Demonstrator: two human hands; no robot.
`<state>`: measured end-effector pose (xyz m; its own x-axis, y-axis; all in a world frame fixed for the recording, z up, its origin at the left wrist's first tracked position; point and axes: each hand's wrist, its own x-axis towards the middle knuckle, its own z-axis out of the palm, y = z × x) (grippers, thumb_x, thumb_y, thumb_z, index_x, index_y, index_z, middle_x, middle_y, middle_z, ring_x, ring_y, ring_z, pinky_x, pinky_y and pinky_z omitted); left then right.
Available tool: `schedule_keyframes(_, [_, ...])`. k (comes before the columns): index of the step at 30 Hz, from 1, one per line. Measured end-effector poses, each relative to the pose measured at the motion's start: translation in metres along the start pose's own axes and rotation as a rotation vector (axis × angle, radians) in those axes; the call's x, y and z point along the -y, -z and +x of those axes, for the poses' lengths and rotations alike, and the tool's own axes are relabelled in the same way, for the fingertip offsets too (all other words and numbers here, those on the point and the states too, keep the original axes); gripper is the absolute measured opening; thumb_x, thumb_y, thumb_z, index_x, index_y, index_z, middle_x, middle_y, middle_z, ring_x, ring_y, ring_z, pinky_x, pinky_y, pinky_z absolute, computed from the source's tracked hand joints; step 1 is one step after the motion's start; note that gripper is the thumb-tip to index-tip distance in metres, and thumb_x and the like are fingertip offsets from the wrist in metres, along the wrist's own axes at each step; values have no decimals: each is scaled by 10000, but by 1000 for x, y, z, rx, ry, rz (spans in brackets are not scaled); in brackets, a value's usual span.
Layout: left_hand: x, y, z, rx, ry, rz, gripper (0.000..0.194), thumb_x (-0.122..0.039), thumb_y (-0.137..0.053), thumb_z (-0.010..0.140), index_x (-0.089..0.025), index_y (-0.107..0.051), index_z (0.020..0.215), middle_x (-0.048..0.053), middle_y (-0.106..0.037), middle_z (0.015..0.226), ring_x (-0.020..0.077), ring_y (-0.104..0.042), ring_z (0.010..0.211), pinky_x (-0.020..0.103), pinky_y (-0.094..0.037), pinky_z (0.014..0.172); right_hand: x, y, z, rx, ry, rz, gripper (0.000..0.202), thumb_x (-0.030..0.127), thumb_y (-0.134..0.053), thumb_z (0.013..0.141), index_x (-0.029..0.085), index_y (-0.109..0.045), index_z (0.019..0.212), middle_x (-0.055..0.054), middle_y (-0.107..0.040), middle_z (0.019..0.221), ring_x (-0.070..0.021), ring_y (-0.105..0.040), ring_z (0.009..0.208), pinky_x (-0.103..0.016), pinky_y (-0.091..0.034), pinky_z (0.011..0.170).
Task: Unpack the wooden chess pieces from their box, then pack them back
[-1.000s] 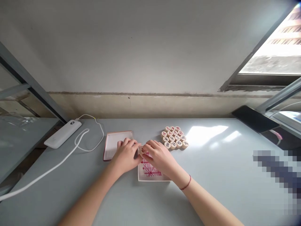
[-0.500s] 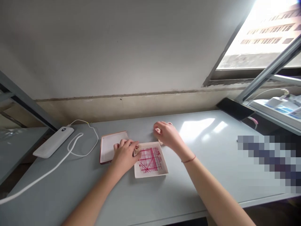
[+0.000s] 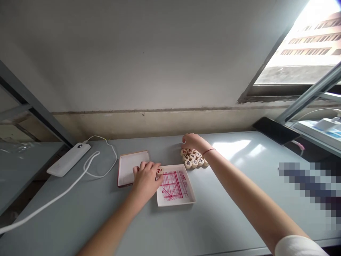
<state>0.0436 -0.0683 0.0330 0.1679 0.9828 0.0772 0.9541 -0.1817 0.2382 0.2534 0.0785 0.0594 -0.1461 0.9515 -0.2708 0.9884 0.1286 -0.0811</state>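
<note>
On the grey worktop (image 3: 226,220), an open white box (image 3: 176,203) with a red-lined sheet inside sits to the right of its shallow lid (image 3: 126,167). The right hand (image 3: 195,142), fingers curled, is at the far edge of the clustered Chinese chess pieces (image 3: 192,156); whether its grip is closed on one cannot be told. The left hand (image 3: 146,177) has thumb and fingers clamped on a black-marked Chinese chess piece (image 3: 160,170) at the box's far left corner. A second ago the right hand was over the box, beside the left
</note>
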Motion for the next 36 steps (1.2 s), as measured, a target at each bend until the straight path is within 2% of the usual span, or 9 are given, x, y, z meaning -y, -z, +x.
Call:
schedule_keyframes(7, [4, 5, 2, -82, -60, -27, 395, -382, -584, 834, -249, -565, 1206, 74, -600, 1158, 277, -509, 1062, 430, -390, 857, 1, 7, -4, -91, 27, 55, 360, 223, -628, 755, 113, -670, 1096, -159, -696, 1016, -225, -680, 756, -288, -496, 661])
schedule_keyframes(10, [4, 5, 3, -193, -167, -155, 426, -385, -560, 865, -240, -510, 1263, 83, -573, 1189, 261, -520, 1091, 419, -423, 909, 9, 10, -32, -155, 148, 463, 402, 291, -587, 811, 148, -604, 1186, -123, -680, 1078, -144, -661, 592, -259, -520, 563])
schedule_keyframes(13, [-1, 6, 1, -245, -254, -341, 461, -398, -511, 903, -237, -433, 1328, 89, -541, 1225, 223, -556, 1080, 349, -473, 907, 24, 1, -71, -18, 350, 902, 393, 339, -629, 790, 203, -602, 1158, -90, -683, 1050, -148, -672, 633, -237, -539, 487])
schedule_keyframes(17, [-10, 3, -2, -246, -320, -483, 330, -356, -434, 950, -258, -499, 1258, 66, -569, 1153, 182, -609, 1013, 301, -500, 890, 41, -24, -107, 53, 406, 1141, 340, 349, -628, 788, 190, -608, 1087, -85, -675, 1031, -147, -680, 689, -262, -583, 563])
schedule_keyframes(21, [-8, 0, -1, -221, -297, -495, 258, -307, -443, 945, -249, -558, 1168, 52, -586, 1103, 170, -621, 980, 291, -506, 879, 35, -42, -108, -14, 353, 1277, 403, 402, -672, 755, 186, -605, 1089, -95, -668, 1048, -169, -683, 786, -305, -595, 672])
schedule_keyframes(25, [-4, 0, 3, -161, -285, -443, 185, -277, -479, 918, -226, -597, 1051, 53, -598, 1049, 149, -632, 857, 275, -514, 794, 17, -44, -99, -178, 283, 1267, 377, 457, -667, 757, 167, -642, 997, -96, -663, 997, -175, -669, 786, -307, -577, 667])
schedule_keyframes(28, [-5, -2, 5, -143, -364, -352, 132, -256, -480, 915, -219, -607, 916, 29, -653, 964, 151, -630, 848, 365, -443, 937, 11, -41, -99, -264, 274, 1188, 309, 425, -648, 775, 177, -652, 958, -97, -628, 1043, -170, -656, 796, -304, -575, 675])
schedule_keyframes(31, [-8, -5, 5, -138, -377, -239, 139, -218, -488, 909, -218, -601, 827, 2, -689, 935, 160, -622, 918, 446, -295, 1045, 13, -42, -104, -290, 353, 1067, 220, 331, -588, 815, 197, -655, 976, -88, -593, 1082, -155, -641, 829, -292, -579, 699])
schedule_keyframes(36, [-4, -4, 6, -128, -307, -121, 86, -253, -544, 871, -226, -625, 865, 29, -666, 1037, 194, -576, 995, 369, -340, 913, 28, -49, -113, -339, 487, 720, 295, 173, -510, 841, 233, -605, 1114, -66, -620, 1078, -151, -628, 845, -292, -557, 695])
